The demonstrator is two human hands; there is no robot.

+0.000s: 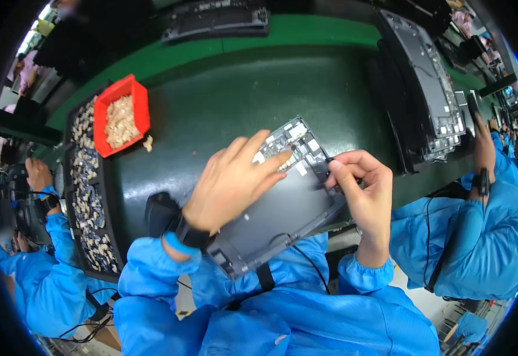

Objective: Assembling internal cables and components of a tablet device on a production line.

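Observation:
A grey tablet-like device housing [271,219] lies tilted in front of me, its near corner reaching the table's front edge. Circuit parts and white labels fill its far end [297,132]. My left hand [229,187] rests over the housing's left side with fingers spread, the fingertips touching the circuit area. At the right edge of that area, my right hand [367,193] is closed in a pinch. Something small and dark shows at its fingertips, but its kind is not clear. A black band sits around my left wrist.
A red bin [144,113] holds crumpled beige pieces; one loose piece [148,143] lies beside it. Along the left runs a black tray [112,237] of small dark and beige parts. Similar housings are stacked at right [419,65]; another device [217,22] lies beyond. Co-workers sit on both sides.

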